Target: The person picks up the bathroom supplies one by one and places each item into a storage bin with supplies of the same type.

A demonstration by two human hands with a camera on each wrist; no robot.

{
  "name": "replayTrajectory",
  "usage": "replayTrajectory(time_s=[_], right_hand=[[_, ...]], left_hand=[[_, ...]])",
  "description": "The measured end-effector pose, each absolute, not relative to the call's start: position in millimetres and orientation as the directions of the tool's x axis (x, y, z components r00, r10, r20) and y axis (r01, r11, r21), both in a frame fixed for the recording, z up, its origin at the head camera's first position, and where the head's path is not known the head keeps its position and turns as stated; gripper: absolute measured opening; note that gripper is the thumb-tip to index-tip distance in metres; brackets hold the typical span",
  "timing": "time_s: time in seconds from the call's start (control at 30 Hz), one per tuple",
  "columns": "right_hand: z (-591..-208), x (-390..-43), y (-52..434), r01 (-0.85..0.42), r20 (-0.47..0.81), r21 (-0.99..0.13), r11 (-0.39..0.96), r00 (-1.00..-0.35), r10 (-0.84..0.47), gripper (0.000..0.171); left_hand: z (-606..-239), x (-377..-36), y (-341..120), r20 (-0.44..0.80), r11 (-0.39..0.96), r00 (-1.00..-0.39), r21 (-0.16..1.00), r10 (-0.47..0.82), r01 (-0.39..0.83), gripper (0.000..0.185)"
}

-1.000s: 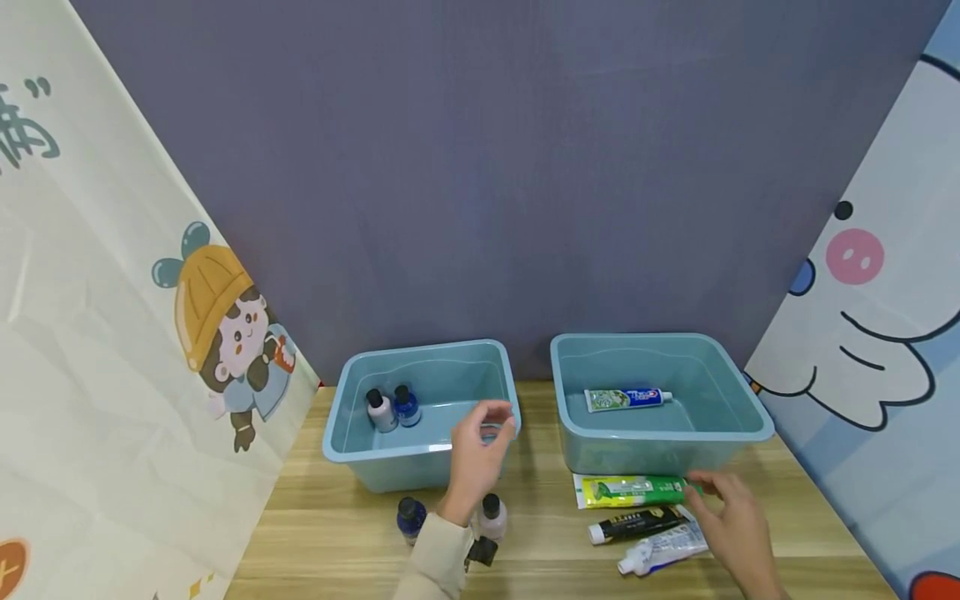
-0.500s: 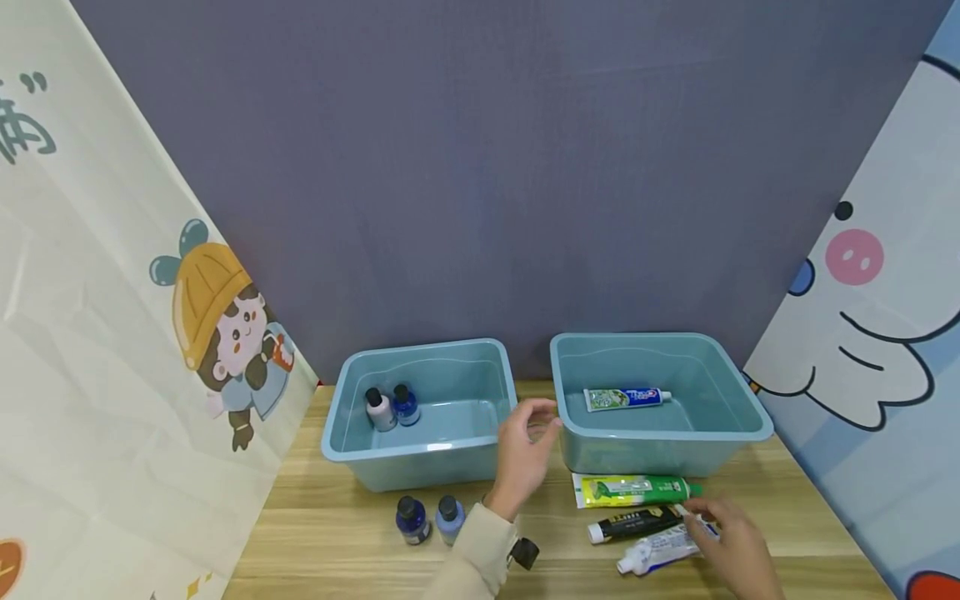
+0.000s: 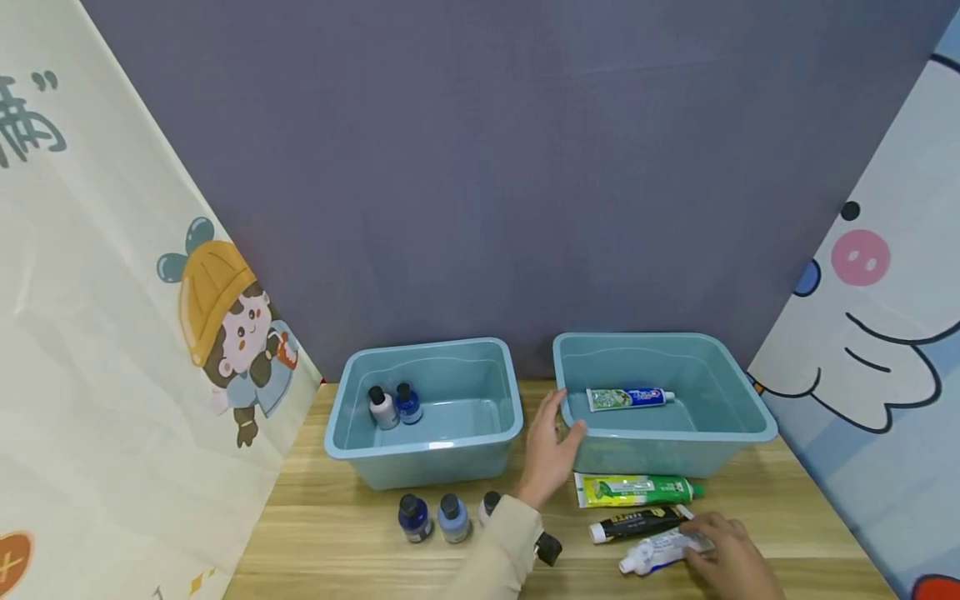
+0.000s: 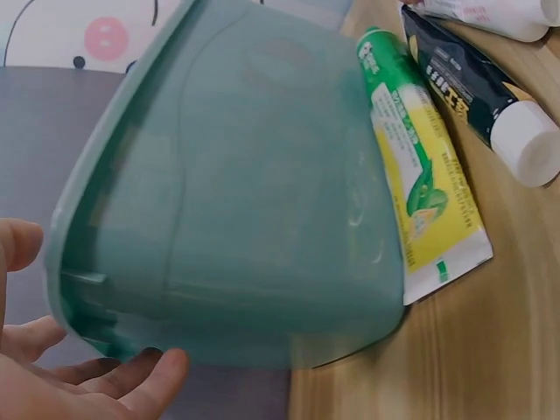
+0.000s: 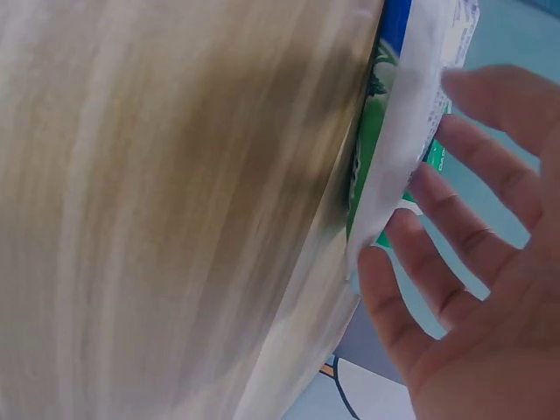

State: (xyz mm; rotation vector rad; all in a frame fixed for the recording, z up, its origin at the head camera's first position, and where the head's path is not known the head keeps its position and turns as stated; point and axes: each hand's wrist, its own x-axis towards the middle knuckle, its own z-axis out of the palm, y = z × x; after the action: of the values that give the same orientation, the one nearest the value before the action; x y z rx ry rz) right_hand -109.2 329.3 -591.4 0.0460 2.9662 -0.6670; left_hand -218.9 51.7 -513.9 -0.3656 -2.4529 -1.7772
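My left hand is at the left front corner of the right blue bin, fingers spread around its rim. In the left wrist view, its fingertips lie close to the bin's corner; contact is unclear. My right hand reaches over the end of a white toothpaste tube lying on the table. In the right wrist view, extended fingers lie along this tube. Beside it are a black toothpaste tube and a yellow-green toothpaste tube. Another toothpaste tube lies inside the right bin.
A second blue bin stands to the left, holding a white bottle and a blue bottle. In front are a dark blue bottle, a lighter blue bottle and a pale bottle, partly behind the left sleeve.
My left hand has moved right, from the left bin's corner to the right bin's corner. My right hand has shifted down from the yellow-green tube's cap to the white tube.
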Motion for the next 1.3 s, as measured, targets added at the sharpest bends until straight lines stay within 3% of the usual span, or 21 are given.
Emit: replayTrajectory(time_s=[0.33, 1.3], right_hand=[[-596.9, -109.5, 332.2, -0.013, -0.110, -0.339, 0.941, -0.992, -0.054, 0.045], [-600.9, -117.7, 329.7, -0.054, -0.208, -0.280, 0.959, -0.971, -0.115, 0.042]], left_hand=[[-535.4, -227.3, 63.3, 0.190, 0.240, -0.971, 0.946, 0.143, 0.220, 0.058], [-565.2, -228.9, 73.8, 0.198, 0.214, -0.970, 0.950, 0.141, 0.225, 0.060]])
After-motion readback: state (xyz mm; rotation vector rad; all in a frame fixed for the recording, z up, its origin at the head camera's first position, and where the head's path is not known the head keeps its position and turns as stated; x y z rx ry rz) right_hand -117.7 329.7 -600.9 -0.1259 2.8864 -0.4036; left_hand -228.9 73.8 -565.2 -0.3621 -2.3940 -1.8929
